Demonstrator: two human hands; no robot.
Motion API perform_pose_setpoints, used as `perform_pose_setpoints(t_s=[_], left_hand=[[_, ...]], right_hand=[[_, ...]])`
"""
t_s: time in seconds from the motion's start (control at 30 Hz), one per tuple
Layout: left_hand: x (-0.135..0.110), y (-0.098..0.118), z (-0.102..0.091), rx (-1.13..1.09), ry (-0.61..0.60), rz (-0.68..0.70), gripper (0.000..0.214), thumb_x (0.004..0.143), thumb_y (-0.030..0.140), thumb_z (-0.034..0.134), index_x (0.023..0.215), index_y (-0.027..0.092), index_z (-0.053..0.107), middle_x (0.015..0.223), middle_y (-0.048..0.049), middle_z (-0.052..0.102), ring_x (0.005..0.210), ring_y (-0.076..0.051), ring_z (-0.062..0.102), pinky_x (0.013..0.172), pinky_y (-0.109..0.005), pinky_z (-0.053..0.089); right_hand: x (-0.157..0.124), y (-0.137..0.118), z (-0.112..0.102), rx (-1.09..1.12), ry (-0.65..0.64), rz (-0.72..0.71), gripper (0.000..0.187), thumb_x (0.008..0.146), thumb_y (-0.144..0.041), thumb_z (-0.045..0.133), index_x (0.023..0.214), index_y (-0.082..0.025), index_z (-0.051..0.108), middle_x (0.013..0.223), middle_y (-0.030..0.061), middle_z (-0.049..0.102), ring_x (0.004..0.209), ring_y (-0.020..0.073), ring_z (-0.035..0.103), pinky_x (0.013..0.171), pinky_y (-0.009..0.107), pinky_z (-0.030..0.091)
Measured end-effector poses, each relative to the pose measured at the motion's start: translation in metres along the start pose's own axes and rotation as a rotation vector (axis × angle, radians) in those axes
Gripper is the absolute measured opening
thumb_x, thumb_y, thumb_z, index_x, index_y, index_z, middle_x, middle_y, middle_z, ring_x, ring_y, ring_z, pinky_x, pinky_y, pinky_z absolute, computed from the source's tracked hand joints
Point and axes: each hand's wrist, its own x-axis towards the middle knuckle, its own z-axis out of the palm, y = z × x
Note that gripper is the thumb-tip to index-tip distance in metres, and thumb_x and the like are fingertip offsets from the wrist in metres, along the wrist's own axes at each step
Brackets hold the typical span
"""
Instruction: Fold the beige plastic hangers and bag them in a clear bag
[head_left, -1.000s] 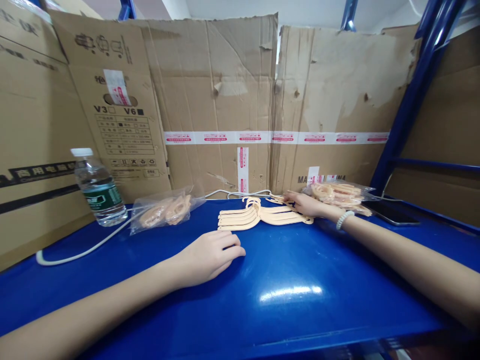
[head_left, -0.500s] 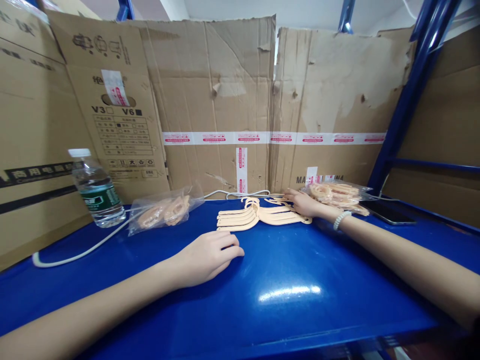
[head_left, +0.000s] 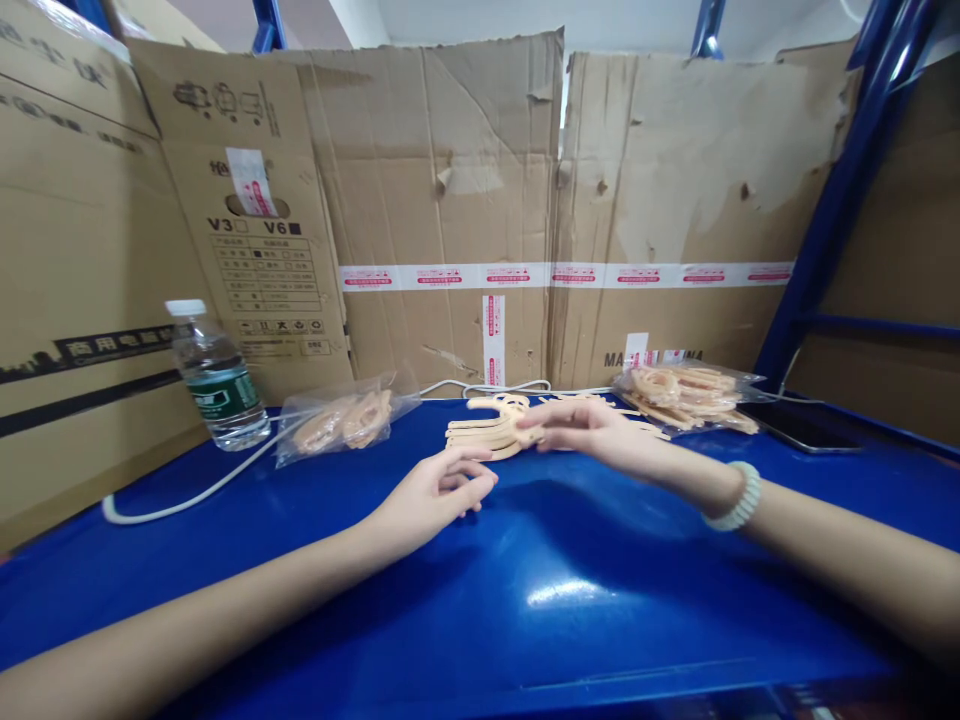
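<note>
Several beige clothes hangers lie in an overlapping row on the blue table, hooks toward the back. My right hand, with a pale beaded bracelet at the wrist, is above the right part of this row. Its thumb and fingers pinch a beige hanger, largely covered by the hand and hard to separate from those behind it. Just in front of the row, my left hand is held with loosely bent fingers that stand apart, and nothing is in it.
On the left are a water bottle and a clear bag of beige pieces. Another filled bag and a dark phone lie on the right. A white cable runs along the back. Cardboard walls the blue table.
My right hand has come from the back right of the hangers toward the middle and nearer, a hanger now in its fingers. My left hand has lifted slightly. The view has shifted a little.
</note>
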Motion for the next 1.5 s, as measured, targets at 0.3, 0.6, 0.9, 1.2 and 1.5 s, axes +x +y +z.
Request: perform_pose_setpoints(t_s=[0.3, 0.6, 0.9, 1.2, 1.5], left_hand=[[0.004, -0.007, -0.002, -0.415, 0.136, -0.126, 0.03, 0.079, 0.041, 0.068, 0.087, 0.012, 0.066, 0.071, -0.0015, 0.06, 0.061, -0.01, 0.054, 0.059, -0.025, 0.045], [0.007, -0.009, -0.003, -0.335, 0.108, -0.246, 0.027, 0.082, 0.032, 0.063, 0.099, 0.012, 0.06, 0.087, -0.008, 0.068, 0.067, -0.013, 0.06, 0.063, -0.027, 0.049], [-0.022, 0.025, 0.003, 0.65, -0.101, 0.107, 0.043, 0.085, 0.041, 0.057, 0.122, 0.02, 0.054, 0.119, -0.0106, 0.055, 0.108, -0.028, 0.053, 0.094, -0.047, 0.043], [-0.021, 0.027, -0.001, 0.67, -0.222, 0.091, 0.032, 0.087, 0.038, 0.057, 0.116, 0.024, 0.059, 0.116, -0.0066, 0.053, 0.108, -0.026, 0.051, 0.095, -0.041, 0.041], [-0.013, 0.025, -0.013, 0.428, -0.278, -0.04, 0.015, 0.074, 0.03, 0.07, 0.081, 0.02, 0.062, 0.097, -0.0023, 0.055, 0.094, -0.02, 0.053, 0.085, -0.03, 0.041]], right_hand=[[-0.017, -0.025, 0.029, -0.033, -0.289, -0.126, 0.043, 0.092, -0.019, 0.052, 0.133, -0.033, 0.052, 0.141, 0.0015, 0.05, 0.129, 0.0178, 0.047, 0.108, 0.039, 0.039], [-0.011, 0.003, 0.021, -0.333, -0.153, -0.139, 0.043, 0.092, -0.021, 0.05, 0.134, -0.028, 0.049, 0.133, 0.0064, 0.056, 0.119, 0.0203, 0.055, 0.101, 0.043, 0.045], [-0.011, 0.015, -0.01, -0.984, -0.292, -0.078, 0.068, 0.092, -0.051, 0.048, 0.149, -0.019, 0.029, 0.155, 0.0133, 0.026, 0.142, 0.033, 0.022, 0.114, 0.055, 0.021], [-0.005, 0.031, 0.004, -0.966, -0.341, 0.15, 0.087, 0.09, -0.071, 0.024, 0.153, -0.015, 0.003, 0.158, 0.0124, 0.003, 0.145, 0.0333, 0.0, 0.114, 0.062, 0.003], [0.001, 0.043, -0.012, -1.151, -0.014, -0.08, 0.038, 0.094, -0.037, 0.049, 0.12, -0.012, 0.06, 0.122, 0.0199, 0.058, 0.114, 0.0325, 0.053, 0.098, 0.051, 0.04]])
